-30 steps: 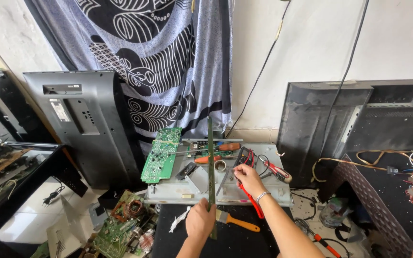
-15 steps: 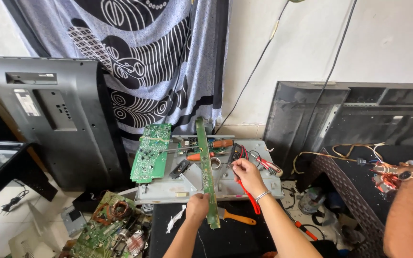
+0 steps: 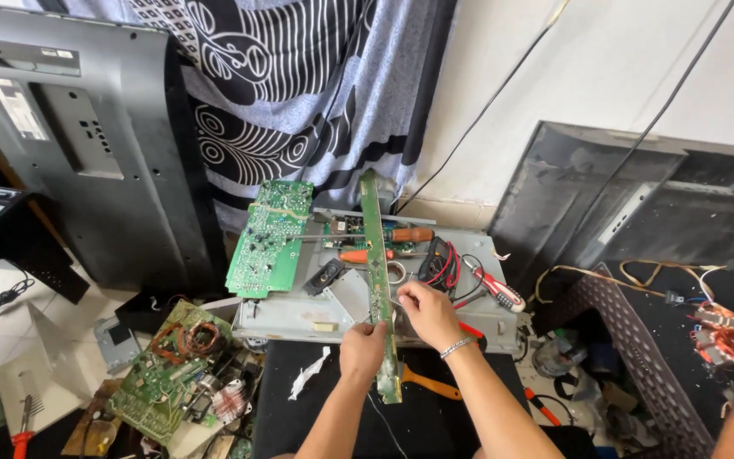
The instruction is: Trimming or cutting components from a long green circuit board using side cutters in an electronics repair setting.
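Green circuit strip (image 3: 377,280), black-and-white patterned cloth (image 3: 299,93)

I see a long, narrow green circuit strip (image 3: 377,280), running 12-to-6 o'clock, tilted up over grey metal chassis (image 3: 299,316), lower end pinched.

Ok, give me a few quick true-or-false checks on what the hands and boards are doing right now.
1. Both hands hold the long narrow green board. True: the left hand grips it low down and the right hand pinches it at mid-length.
2. The wide green board lies flat on the floor. False: it leans tilted on the left end of the grey metal tray.
3. An orange-handled tool lies on the black surface below the hands. True.
4. The right wrist is bare. False: it wears a bracelet.
5. A patterned cloth hangs behind the tray. True.
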